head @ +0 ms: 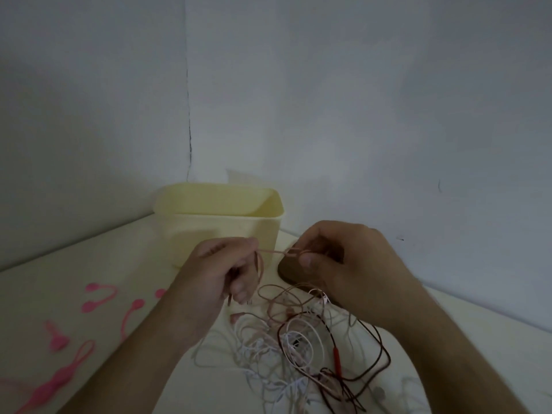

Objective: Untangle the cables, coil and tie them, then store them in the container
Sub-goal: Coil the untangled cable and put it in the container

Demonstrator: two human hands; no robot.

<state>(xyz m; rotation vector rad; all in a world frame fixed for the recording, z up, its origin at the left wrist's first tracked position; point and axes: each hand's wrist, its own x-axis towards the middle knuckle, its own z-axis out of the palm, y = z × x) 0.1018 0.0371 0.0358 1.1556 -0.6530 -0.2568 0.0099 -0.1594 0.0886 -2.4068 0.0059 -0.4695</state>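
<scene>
Both hands, left hand [218, 270] and right hand [334, 264], pinch one pinkish cable [270, 251] above the tangled cables [298, 348]. Nothing looks coiled; pink ties [98, 295] lie unused beside the yellow container [221, 225].

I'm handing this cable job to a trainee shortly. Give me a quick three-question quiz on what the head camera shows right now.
1. True or false: the yellow container already has coiled cables in it.
2. Which cable do the left hand and right hand hold stretched between them? A) the pink cable B) the dark brown cable C) a white one
3. Fill in: the pink cable ties lie on the table to the ____ of the left hand.

Key
1. False: the part of its inside that shows holds nothing, and the tangled pile lies on the table in front of it.
2. A
3. left
</scene>
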